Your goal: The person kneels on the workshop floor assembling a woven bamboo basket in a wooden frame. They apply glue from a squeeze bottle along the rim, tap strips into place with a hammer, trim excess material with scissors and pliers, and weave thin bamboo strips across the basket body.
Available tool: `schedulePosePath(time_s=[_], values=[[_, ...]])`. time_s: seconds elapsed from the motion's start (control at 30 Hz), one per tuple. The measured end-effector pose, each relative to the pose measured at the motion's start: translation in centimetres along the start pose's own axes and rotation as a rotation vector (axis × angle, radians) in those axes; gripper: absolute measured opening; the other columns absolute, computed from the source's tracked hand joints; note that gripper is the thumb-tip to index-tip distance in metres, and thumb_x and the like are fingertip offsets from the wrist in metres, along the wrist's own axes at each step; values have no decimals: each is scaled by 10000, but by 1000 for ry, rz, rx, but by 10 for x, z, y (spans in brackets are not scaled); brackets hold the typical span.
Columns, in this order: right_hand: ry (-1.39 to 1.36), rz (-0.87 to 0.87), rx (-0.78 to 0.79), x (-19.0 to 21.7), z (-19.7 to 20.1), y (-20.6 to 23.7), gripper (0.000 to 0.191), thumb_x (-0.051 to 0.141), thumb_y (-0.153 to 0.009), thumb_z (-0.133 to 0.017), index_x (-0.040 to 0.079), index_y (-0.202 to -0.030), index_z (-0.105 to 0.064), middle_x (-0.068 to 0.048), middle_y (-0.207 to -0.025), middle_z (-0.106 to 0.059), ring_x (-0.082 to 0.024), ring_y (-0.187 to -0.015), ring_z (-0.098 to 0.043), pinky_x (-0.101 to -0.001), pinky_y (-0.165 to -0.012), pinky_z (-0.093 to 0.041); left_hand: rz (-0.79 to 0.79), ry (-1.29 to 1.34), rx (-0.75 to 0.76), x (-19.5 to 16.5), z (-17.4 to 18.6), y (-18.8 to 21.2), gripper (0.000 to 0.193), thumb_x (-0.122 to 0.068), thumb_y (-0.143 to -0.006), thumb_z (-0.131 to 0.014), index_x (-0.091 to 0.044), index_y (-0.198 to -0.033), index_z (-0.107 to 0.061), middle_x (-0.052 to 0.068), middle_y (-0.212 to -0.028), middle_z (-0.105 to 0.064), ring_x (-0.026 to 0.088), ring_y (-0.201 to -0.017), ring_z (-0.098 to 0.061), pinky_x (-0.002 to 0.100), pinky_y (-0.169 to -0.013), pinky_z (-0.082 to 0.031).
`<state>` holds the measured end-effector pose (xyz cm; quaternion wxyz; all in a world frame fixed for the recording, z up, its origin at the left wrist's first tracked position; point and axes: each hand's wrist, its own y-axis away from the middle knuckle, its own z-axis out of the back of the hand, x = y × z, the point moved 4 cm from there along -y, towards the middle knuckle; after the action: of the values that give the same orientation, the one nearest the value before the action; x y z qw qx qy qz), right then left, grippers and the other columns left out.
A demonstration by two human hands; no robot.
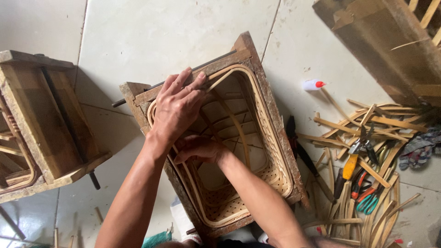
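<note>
A square woven basket (257, 183) sits on the tiled floor (174, 32) inside a rough wooden frame (271, 101), which hugs its outer walls and seems to serve as a mould that keeps the sides square. The left hand (177, 108) lies flat across the far left corner, fingers spread and pressing down on the rim and the top of the frame, apparently to pin the rim band in place; it is not closed around anything. The right hand (200, 149) reaches down inside the basket, just beneath the left, with its fingers curled against the inner wall; they appear to pinch a thin bamboo strip (236, 126) that arcs across the opening, but the left wrist hides the fingertips, so I cannot tell how firm the hold is. A metal rod (138, 94) runs along the far side of the frame, probably clamping it tight. To the left stands a second wooden frame (46, 119) of the same kind. To the right, within easy reach, lie a small white glue bottle with a red cap (313, 84), a dark knife (301, 151), pliers with orange handles (356, 158), and a loose heap of bamboo strips (367, 124).
</note>
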<state>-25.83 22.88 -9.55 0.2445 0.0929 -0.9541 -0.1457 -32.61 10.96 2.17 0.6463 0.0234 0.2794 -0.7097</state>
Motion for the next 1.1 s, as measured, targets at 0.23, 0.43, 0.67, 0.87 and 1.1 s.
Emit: schedulePosePath(time_s=[0.23,0.43,0.67,0.87,1.1], values=[[-89,-44,27,-14,14,-1,392,23,-843,-765,16,-1223,-670,-48,-1086,-714,-141,-979,-675,-318,-895,-567,23,-6,-11,6,-8,4,61,-132,-986,-772,-138,-1039,-800,-15,-1327,-720,272,-1304,-647,421,-1058,-526],[-33,-51,-91,-12,19,2,377,164,-844,-842,82,-1166,-664,-3,-992,-704,-140,-923,-679,-349,-849,-579,16,27,-61,4,1,-3,68,-140,-972,-781,-102,-1027,-790,21,-1291,-734,269,-1267,-664,410,-1040,-529],[-112,767,-955,47,24,110,671,575,-854,-709,57,-1270,-613,11,-1153,-695,-142,-1101,-660,-348,-1045,-496,161,199,-56,4,5,-4,250,-183,-945,-807,-10,-1065,-670,125,-1378,-676,285,-1295,-652,429,-1040,-494],[-401,1039,-1156,60,27,118,680,611,-962,-601,-5,-1246,-644,-71,-1027,-687,-172,-946,-657,-319,-933,-557,36,53,-18,0,6,-4,372,-131,-964,-759,-41,-1318,-688,156,-1415,-655,285,-1352,-595,429,-1039,-463],[-259,1138,-1403,52,30,99,671,588,-993,-530,-31,-1219,-654,-97,-978,-705,-184,-882,-675,-307,-870,-556,52,52,-6,6,-4,0,349,-138,-985,-742,-45,-1319,-705,112,-1428,-653,268,-1308,-603,430,-1077,-469]])
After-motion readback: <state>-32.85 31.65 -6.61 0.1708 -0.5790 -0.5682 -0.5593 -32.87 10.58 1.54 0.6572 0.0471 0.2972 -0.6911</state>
